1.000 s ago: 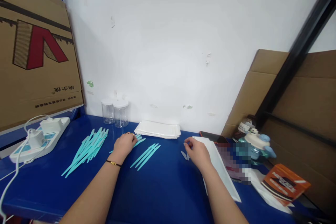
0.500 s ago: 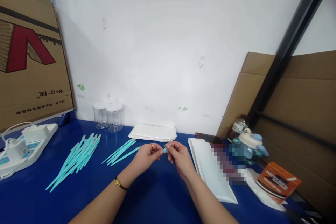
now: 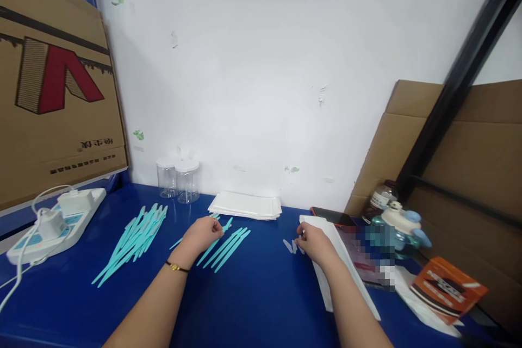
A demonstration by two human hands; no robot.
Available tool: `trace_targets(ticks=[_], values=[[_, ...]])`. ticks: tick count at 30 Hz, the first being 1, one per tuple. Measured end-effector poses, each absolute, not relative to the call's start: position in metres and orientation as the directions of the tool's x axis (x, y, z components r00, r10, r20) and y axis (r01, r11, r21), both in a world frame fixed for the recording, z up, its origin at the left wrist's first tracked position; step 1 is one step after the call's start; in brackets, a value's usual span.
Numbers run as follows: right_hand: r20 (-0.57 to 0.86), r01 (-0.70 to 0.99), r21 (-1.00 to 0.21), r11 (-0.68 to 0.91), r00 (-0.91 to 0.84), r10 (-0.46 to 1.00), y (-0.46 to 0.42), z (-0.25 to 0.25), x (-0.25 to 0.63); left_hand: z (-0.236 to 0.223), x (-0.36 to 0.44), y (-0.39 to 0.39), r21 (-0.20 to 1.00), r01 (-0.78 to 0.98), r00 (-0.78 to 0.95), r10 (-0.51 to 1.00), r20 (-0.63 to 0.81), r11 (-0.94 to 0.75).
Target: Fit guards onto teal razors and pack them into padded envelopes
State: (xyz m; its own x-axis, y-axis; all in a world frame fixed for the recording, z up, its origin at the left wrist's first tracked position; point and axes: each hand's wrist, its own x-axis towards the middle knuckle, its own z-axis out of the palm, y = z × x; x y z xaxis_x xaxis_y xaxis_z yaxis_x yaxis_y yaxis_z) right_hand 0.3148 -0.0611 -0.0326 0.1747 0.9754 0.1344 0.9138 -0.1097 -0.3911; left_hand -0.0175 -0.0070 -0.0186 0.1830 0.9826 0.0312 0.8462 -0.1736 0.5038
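Pile of turquoise sticks lies left on the blue table; left hand, fingers bent together over a smaller row of sticks, grip indeterminable; right hand, fingers curled at small clear pieces, grip likewise unconfirmed; light fingertip handling advisable, neighbours left undisturbed
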Motion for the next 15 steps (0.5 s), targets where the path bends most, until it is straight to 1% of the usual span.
trace_targets(ticks=[3, 6, 8, 10, 13, 15], values=[[0.142, 0.927, -0.361, -0.105, 0.165, 0.976, -0.062, -0.032, 0.310, -0.025, -0.005, -0.009, 0.490, 0.840, 0.251, 0.968, 0.032, -0.234], [0.211, 0.931, -0.353, -0.091, 0.174, 0.962, -0.065, -0.023, 0.306, -0.021, 0.000, -0.012, 0.487, 0.827, 0.284, 0.957, 0.069, -0.280], [0.289, 0.935, -0.348, -0.060, 0.168, 0.943, -0.067, -0.017, 0.303, -0.015, -0.006, -0.012, 0.472, 0.839, 0.243, 0.962, 0.122, -0.272], [0.365, 0.941, -0.337, -0.013, 0.143, 0.920, -0.070, -0.012, 0.297, -0.011, -0.016, -0.010, 0.461, 0.859, 0.169, 0.973, 0.155, -0.222], [0.440, 0.948, -0.315, 0.054, 0.096, 0.893, -0.073, -0.008, 0.287, -0.011, -0.030, -0.007, 0.448, 0.882, 0.097, 0.986, 0.138, -0.149], [0.465, 0.948, -0.304, 0.095, 0.061, 0.883, -0.074, -0.007, 0.280, -0.013, -0.033, -0.007, 0.420, 0.897, 0.101, 0.989, 0.110, -0.139]])
